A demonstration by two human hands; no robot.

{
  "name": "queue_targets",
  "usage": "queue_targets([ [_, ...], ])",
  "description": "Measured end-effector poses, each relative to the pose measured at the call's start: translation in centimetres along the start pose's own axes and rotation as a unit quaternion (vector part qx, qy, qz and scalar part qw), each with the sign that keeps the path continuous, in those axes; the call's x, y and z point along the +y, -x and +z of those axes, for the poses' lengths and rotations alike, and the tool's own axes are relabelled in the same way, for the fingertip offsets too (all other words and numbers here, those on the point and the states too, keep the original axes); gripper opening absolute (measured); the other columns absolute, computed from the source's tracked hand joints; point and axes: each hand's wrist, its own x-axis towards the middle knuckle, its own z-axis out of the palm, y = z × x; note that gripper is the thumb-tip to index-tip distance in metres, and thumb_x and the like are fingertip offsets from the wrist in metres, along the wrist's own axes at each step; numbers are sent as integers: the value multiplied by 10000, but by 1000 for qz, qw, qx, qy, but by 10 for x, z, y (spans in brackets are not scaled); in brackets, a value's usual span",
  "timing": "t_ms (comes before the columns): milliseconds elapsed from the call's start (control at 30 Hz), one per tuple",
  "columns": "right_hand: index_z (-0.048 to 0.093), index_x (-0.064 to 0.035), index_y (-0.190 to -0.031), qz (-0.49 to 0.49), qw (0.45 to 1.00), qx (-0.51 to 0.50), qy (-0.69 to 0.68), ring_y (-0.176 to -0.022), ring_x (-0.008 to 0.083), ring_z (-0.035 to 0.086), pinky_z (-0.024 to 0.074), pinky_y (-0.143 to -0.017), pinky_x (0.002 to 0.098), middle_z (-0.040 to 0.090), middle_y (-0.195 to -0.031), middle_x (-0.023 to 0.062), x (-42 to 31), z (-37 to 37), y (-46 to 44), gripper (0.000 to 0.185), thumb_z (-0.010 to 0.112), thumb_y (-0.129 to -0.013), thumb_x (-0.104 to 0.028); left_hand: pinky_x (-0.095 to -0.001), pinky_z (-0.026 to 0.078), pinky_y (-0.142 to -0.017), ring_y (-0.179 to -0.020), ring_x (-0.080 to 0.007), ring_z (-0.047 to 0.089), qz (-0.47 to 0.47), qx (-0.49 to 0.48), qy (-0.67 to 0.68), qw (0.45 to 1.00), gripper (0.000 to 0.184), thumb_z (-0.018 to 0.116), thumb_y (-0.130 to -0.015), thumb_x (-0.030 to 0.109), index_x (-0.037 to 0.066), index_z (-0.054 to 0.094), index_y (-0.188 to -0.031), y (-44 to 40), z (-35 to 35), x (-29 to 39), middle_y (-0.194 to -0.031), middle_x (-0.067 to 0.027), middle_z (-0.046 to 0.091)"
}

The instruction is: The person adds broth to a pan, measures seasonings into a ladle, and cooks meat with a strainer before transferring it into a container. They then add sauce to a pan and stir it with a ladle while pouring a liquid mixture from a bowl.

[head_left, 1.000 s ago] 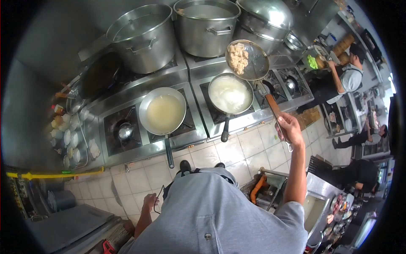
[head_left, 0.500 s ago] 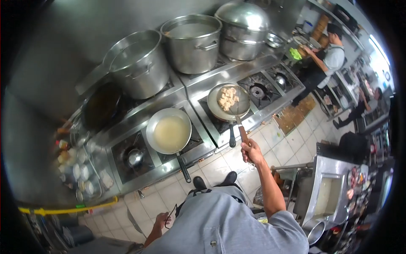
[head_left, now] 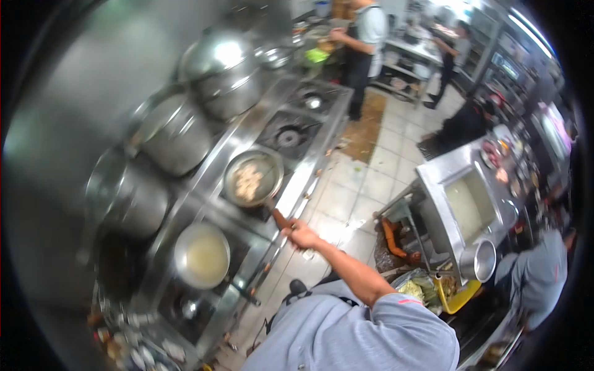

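Note:
My right hand [head_left: 301, 235] is closed around the brown wooden handle [head_left: 281, 220] of a round strainer [head_left: 270, 177]. Pale cooked pieces [head_left: 248, 182] lie in the strainer, which is over a pan on the stove, mostly hiding it. Whether the strainer touches that pan I cannot tell. To its lower left, a second pan [head_left: 180, 256] with cloudy yellowish liquid [head_left: 207, 258] sits on a burner, its dark handle pointing toward my body. My left hand is not in view.
Large steel pots [head_left: 176, 133] line the back of the stove [head_left: 247, 133]. A person [head_left: 371, 31] stands beyond the stove's far end, and another [head_left: 537, 272] is at lower right. A steel sink unit [head_left: 438, 191] and a yellow bin [head_left: 459, 298] are to the right.
The view has swung to the right. The strainer has come from the right of the rear pan to over it, still in my right hand. My left hand has left the view.

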Motion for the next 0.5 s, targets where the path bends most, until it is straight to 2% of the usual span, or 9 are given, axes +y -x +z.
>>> queue_targets([
  [67,488,-33,-1118,16,998,-57,-33,-459,144,542,446,-380,325,532,-628,45,1,-9,-5,296,664,-973,-223,-409,595,-691,-798,-286,716,-78,2,63,995,338,624,-971,298,-9,587,-1107,-29,0,39,-932,-167,712],
  [167,502,-14,-1078,12,988,-91,-125,-448,120,514,428,-377,302,536,-665,36,-10,-33,-11,251,651,-984,-194,-407,596,-692,-798,-285,716,-118,10,90,989,337,623,-973,291,-14,588,-1111,-65,4,88,-931,-168,711],
  [300,512,-16,-1076,-11,985,-124,-122,-449,105,508,420,-384,287,540,-685,25,-23,-102,7,263,663,-985,-211,-403,597,-693,-798,-284,717,-128,32,103,986,336,621,-975,281,-22,588,-1117,-102,28,151,-930,-170,710],
  [367,516,-9,-1115,-26,975,-167,-143,-445,94,500,403,-380,278,536,-672,14,-45,-177,26,313,679,-983,-241,-402,598,-694,-798,-284,717,-129,35,102,986,335,621,-976,276,-25,588,-1120,-112,45,193,-929,-171,710],
  [500,483,14,-1246,-5,986,-115,-118,-465,97,510,400,-399,278,523,-675,8,-45,-281,66,469,706,-964,-287,-398,600,-695,-799,-283,717,-127,17,84,988,334,619,-978,265,-32,589,-1126,-134,85,242,-928,-173,709],
])
